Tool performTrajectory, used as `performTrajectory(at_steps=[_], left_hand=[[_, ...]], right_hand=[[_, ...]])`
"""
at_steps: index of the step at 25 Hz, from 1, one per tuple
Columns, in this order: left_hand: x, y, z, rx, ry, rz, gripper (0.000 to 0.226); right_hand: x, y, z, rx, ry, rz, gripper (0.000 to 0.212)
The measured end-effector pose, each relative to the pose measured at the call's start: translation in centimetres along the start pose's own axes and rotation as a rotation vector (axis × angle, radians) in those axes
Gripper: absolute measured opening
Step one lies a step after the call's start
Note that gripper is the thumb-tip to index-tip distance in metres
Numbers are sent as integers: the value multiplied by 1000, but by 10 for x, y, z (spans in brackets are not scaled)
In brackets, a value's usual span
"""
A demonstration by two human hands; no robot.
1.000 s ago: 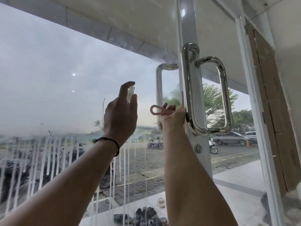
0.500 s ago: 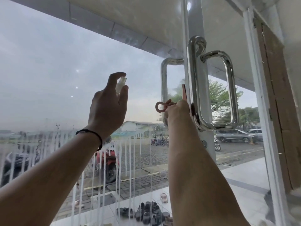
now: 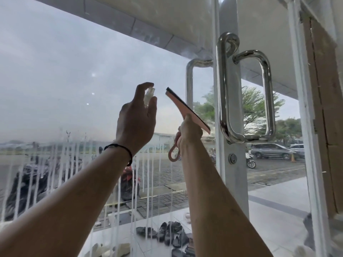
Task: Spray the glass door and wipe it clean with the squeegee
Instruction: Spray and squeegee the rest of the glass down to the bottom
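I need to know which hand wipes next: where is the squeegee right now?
In the head view the pink squeegee is held in the right hand, raised before the glass door, between the spray bottle and the steel door handle.

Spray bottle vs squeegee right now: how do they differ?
The spray bottle is small, clear and upright in the left hand; the squeegee is larger, pink with a dark blade, tilted in the right hand. The bottle is mostly hidden by fingers; the squeegee's blade and looped handle end stick out. Both are held up near the streaked glass door.
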State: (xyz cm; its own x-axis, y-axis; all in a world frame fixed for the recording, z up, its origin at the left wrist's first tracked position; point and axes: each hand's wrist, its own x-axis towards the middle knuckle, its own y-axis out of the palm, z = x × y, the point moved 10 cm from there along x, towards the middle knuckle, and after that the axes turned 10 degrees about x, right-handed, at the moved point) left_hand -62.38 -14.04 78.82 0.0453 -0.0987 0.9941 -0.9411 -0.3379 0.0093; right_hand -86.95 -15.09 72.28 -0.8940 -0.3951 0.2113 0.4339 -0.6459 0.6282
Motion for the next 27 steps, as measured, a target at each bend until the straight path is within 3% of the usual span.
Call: performTrajectory(at_steps=[8, 16, 20, 27], left_hand=[[-44, 45, -8, -21, 21, 58, 35], [-82, 45, -9, -5, 28, 89, 39], [-87, 43, -21, 24, 23, 99, 41], [-112, 73, -48, -13, 92, 205, 33]], right_hand=[[6, -54, -69, -217, -28, 48, 58], [-36, -109, -125, -448, 1, 89, 62], [-53, -121, -102, -120, 86, 131, 50], [-44, -152, -81, 432, 370, 19, 33]])
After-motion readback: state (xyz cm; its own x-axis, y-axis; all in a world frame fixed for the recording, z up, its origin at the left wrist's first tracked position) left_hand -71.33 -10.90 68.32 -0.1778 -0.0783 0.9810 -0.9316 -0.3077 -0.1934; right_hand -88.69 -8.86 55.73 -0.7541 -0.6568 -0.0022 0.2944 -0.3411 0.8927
